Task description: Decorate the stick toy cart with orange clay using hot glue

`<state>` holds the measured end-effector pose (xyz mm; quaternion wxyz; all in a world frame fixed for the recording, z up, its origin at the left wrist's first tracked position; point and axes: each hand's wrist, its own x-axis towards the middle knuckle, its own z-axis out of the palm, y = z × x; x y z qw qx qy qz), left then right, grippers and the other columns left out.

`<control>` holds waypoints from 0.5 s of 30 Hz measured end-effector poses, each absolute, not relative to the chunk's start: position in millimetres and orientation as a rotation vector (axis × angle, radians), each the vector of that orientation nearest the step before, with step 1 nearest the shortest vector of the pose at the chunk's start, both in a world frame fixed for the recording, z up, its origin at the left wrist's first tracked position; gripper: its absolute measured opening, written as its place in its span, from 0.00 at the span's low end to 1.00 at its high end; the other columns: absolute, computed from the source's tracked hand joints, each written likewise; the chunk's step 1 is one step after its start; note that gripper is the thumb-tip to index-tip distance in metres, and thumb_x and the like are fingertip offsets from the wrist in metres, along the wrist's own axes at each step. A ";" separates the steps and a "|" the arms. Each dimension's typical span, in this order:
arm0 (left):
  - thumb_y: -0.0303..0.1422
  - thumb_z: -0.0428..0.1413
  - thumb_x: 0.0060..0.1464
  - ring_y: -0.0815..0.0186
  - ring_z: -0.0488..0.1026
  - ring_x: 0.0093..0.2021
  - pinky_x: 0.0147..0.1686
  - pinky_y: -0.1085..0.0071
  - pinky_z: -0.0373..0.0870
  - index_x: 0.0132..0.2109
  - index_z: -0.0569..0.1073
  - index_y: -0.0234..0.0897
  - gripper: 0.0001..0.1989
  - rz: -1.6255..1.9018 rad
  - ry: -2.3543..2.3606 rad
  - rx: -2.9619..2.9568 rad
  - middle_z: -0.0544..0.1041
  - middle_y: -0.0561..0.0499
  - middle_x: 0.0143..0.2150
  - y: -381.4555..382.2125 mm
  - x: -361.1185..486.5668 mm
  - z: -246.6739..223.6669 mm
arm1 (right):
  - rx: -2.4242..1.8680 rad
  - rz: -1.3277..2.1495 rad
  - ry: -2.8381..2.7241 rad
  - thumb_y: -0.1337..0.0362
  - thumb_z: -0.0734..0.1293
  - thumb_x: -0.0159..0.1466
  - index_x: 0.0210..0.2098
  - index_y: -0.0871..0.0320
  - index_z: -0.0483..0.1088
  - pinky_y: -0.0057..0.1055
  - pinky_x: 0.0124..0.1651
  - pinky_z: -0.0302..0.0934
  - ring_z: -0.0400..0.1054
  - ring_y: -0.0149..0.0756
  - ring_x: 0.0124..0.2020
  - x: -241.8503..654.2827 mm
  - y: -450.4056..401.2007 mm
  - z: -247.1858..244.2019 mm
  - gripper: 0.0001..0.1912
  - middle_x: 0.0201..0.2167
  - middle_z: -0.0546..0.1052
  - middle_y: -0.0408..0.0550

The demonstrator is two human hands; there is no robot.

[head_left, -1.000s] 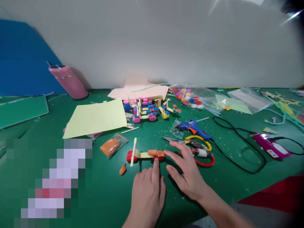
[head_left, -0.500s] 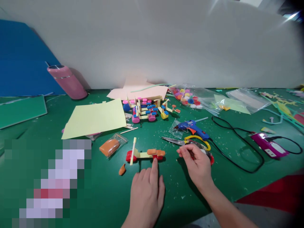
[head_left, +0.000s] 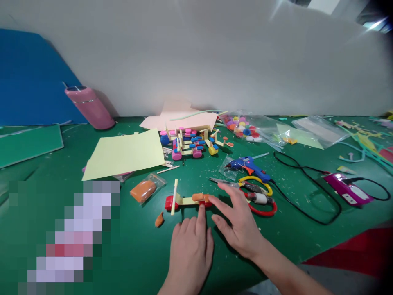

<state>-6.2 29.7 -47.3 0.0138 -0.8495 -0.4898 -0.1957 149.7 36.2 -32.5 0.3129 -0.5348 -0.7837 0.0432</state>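
Observation:
A small craft scooter model (head_left: 186, 201) lies on the green table, with red bottle-cap wheels, a pale stick body and a pale handlebar at its left end. Pieces of orange clay (head_left: 198, 197) sit on its right part. My left hand (head_left: 189, 246) presses an outstretched index fingertip against the model's near side, its other fingers bent on the tabletop. My right hand (head_left: 238, 217) is open, fingers spread, with the index fingertip at the clay's right end. A loose orange clay lump (head_left: 159, 219) lies left of the model, below a bag of orange clay (head_left: 143, 191).
Scissors with yellow and red handles (head_left: 267, 212) lie just beyond my right hand. Behind them is a blue glue gun (head_left: 245, 164), its cord running to a purple power strip (head_left: 348, 188). Finished models (head_left: 190, 147), yellow paper (head_left: 125, 153) and a pink bottle (head_left: 92, 107) stand farther back.
My right hand has moved left from beside the scissors to the clay on the model, and its fingers have spread from a pinch. My left index finger stays on the model.

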 end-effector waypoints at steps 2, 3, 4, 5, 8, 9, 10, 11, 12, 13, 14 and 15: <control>0.28 0.46 0.53 0.61 0.70 0.27 0.27 0.65 0.64 0.54 0.59 0.29 0.21 -0.609 -1.525 -2.651 0.74 0.48 0.28 30.2 -6.0 -47.7 | -1.406 0.124 -2.046 0.60 0.59 0.62 0.53 0.56 0.64 0.50 0.53 0.53 0.53 0.49 0.56 149.5 36.7 -31.8 0.20 0.57 0.57 0.55; 0.28 0.46 0.53 0.61 0.70 0.27 0.27 0.65 0.64 0.54 0.59 0.28 0.21 -0.605 -1.524 -2.652 0.74 0.47 0.28 30.5 -5.8 -47.8 | -1.402 0.130 -2.048 0.61 0.59 0.62 0.53 0.56 0.64 0.50 0.53 0.53 0.53 0.49 0.56 149.4 36.9 -31.4 0.20 0.57 0.57 0.55; 0.28 0.46 0.53 0.60 0.71 0.27 0.27 0.64 0.64 0.54 0.59 0.27 0.21 -0.598 -1.524 -2.653 0.74 0.47 0.28 30.7 -5.6 -47.8 | -1.400 0.135 -2.058 0.61 0.60 0.62 0.52 0.55 0.64 0.50 0.53 0.53 0.53 0.48 0.56 149.1 37.1 -31.0 0.19 0.56 0.57 0.55; 0.28 0.46 0.53 0.60 0.71 0.27 0.27 0.64 0.65 0.54 0.59 0.27 0.20 -0.589 -1.523 -2.655 0.74 0.47 0.28 30.8 -5.5 -47.8 | -1.399 0.140 -2.065 0.61 0.60 0.62 0.52 0.55 0.65 0.50 0.53 0.53 0.53 0.48 0.56 148.8 37.4 -30.6 0.19 0.56 0.57 0.55; 0.27 0.46 0.53 0.60 0.71 0.28 0.27 0.64 0.65 0.53 0.60 0.28 0.20 -0.588 -1.527 -2.662 0.74 0.47 0.29 30.3 -5.6 -47.5 | -1.409 0.148 -2.067 0.61 0.60 0.62 0.52 0.56 0.64 0.49 0.54 0.53 0.53 0.48 0.56 147.2 38.6 -29.2 0.19 0.56 0.57 0.55; 0.28 0.46 0.53 0.60 0.71 0.28 0.27 0.64 0.65 0.53 0.60 0.28 0.20 -0.596 -1.527 -2.662 0.74 0.47 0.29 30.0 -5.9 -47.5 | -1.415 0.152 -2.071 0.61 0.60 0.62 0.52 0.57 0.64 0.49 0.54 0.52 0.53 0.48 0.56 146.5 39.2 -28.6 0.20 0.56 0.57 0.55; 0.28 0.46 0.53 0.60 0.71 0.28 0.27 0.64 0.65 0.53 0.60 0.29 0.19 -0.604 -1.528 -2.661 0.74 0.47 0.29 29.7 -6.1 -47.5 | -1.421 0.159 -2.080 0.61 0.60 0.62 0.52 0.56 0.64 0.50 0.54 0.52 0.53 0.48 0.56 145.9 39.8 -28.0 0.19 0.56 0.57 0.55; 0.28 0.46 0.53 0.61 0.71 0.28 0.26 0.65 0.65 0.53 0.60 0.29 0.19 -0.609 -1.527 -2.660 0.74 0.47 0.29 29.5 -6.3 -47.5 | -1.426 0.165 -2.092 0.60 0.60 0.62 0.52 0.56 0.65 0.50 0.54 0.52 0.53 0.48 0.56 145.3 40.4 -27.4 0.19 0.56 0.57 0.55; 0.28 0.46 0.53 0.61 0.71 0.27 0.26 0.65 0.64 0.53 0.60 0.29 0.19 -0.612 -1.525 -2.661 0.74 0.47 0.29 29.5 -6.5 -47.5 | -1.429 0.171 -2.103 0.60 0.60 0.62 0.51 0.55 0.65 0.50 0.54 0.52 0.53 0.49 0.56 144.9 41.0 -26.9 0.19 0.56 0.57 0.55; 0.28 0.46 0.53 0.61 0.71 0.27 0.26 0.65 0.64 0.53 0.60 0.29 0.19 -0.612 -1.524 -2.661 0.74 0.47 0.29 29.8 -6.5 -47.5 | -1.433 0.174 -2.106 0.60 0.60 0.62 0.51 0.55 0.65 0.50 0.54 0.52 0.52 0.48 0.56 144.5 41.6 -26.4 0.18 0.56 0.57 0.54; 0.28 0.46 0.53 0.61 0.71 0.27 0.26 0.65 0.65 0.53 0.60 0.29 0.19 -0.609 -1.527 -2.660 0.74 0.47 0.29 30.1 -6.5 -47.4 | -1.435 0.174 -2.101 0.60 0.60 0.62 0.51 0.55 0.65 0.50 0.54 0.52 0.52 0.48 0.56 144.3 42.0 -26.2 0.19 0.56 0.57 0.54; 0.28 0.46 0.53 0.61 0.71 0.27 0.26 0.65 0.65 0.53 0.60 0.29 0.19 -0.607 -1.530 -2.660 0.74 0.47 0.29 30.6 -6.4 -47.3 | -1.436 0.172 -2.092 0.60 0.60 0.62 0.52 0.56 0.64 0.50 0.54 0.52 0.52 0.48 0.56 144.2 42.4 -26.0 0.19 0.56 0.57 0.55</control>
